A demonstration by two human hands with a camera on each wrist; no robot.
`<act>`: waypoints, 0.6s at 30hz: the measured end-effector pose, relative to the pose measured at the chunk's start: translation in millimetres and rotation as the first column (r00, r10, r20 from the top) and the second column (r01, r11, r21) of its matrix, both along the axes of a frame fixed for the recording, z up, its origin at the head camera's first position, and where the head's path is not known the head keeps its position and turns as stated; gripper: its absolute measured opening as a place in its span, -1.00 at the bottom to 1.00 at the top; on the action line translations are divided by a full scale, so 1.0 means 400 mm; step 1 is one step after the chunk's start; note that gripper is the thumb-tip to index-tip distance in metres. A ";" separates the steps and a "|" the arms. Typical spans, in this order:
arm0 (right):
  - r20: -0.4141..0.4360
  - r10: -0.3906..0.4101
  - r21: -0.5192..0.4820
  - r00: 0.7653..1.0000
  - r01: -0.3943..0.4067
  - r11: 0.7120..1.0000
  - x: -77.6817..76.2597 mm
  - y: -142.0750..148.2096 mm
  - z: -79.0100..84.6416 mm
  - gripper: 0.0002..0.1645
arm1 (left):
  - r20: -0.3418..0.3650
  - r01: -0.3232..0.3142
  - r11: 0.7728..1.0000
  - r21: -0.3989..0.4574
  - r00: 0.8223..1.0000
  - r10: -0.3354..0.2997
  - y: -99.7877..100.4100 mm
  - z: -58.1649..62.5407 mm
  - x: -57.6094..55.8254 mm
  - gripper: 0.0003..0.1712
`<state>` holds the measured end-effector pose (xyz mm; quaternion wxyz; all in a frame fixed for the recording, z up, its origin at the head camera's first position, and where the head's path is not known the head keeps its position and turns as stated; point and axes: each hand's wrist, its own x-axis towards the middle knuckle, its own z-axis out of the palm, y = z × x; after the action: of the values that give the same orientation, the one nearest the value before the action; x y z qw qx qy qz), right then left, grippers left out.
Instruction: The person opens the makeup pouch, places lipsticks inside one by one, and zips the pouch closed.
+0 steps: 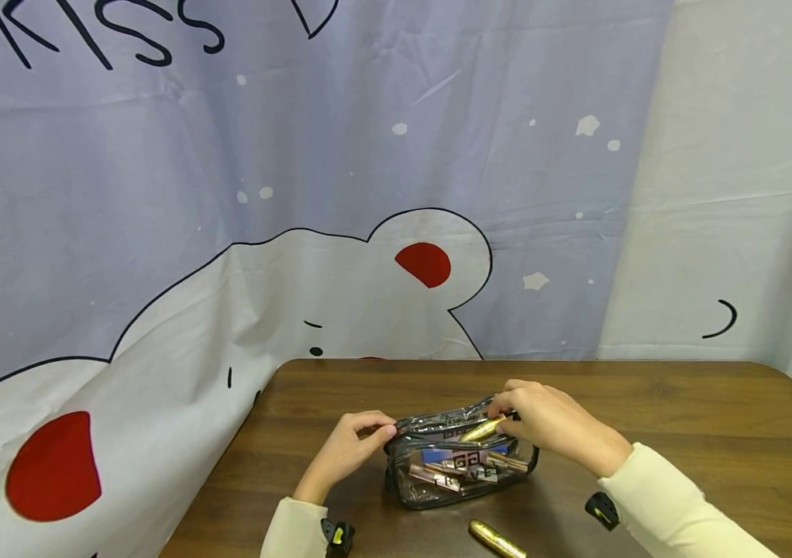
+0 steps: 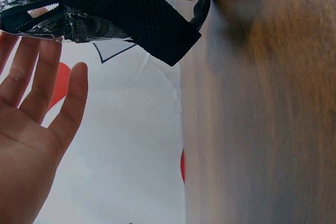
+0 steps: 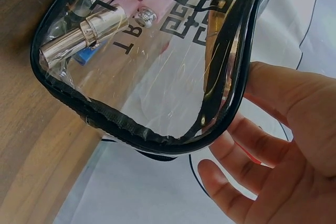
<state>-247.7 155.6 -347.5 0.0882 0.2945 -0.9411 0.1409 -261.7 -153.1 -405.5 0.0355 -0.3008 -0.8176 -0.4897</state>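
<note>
A transparent cosmetic bag [image 1: 462,457] with black trim stands on the table, several cosmetic tubes visible inside. My left hand [image 1: 354,449] pinches its upper left corner between thumb and forefinger. In the left wrist view, other fingers [image 2: 47,72] extend up against the bag, while thumb and forefinger are out of frame. At the bag's upper right, my right hand [image 1: 552,422] holds the end of a gold bullet-shaped lipstick tube [image 1: 481,430], which slants into the opening. The right wrist view shows the gold tube [image 3: 212,40] behind the clear wall; the fingertips are partly hidden.
A second gold bullet-shaped tube [image 1: 497,539] lies on the wooden table [image 1: 682,418], in front of the bag. Behind the table hangs a printed cloth [image 1: 542,194]. A black strap [image 2: 142,24] sticks out from the bag's left end.
</note>
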 end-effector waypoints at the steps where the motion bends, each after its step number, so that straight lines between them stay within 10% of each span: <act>1: -0.002 0.004 0.000 1.000 -0.004 1.000 0.000 0.000 0.000 -0.81 | 0.000 -0.001 1.000 0.000 1.000 0.001 0.000 0.000 0.000 -0.83; 18: -0.005 0.031 -0.016 1.000 -0.031 0.999 -0.003 0.000 -0.002 -0.85 | -0.005 -0.004 1.000 -0.005 1.000 0.004 -0.001 -0.001 0.000 -0.82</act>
<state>-249.0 155.8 -348.3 0.0906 0.3085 -0.9351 0.1492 -261.9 -153.4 -406.0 0.0377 -0.3006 -0.8192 -0.4869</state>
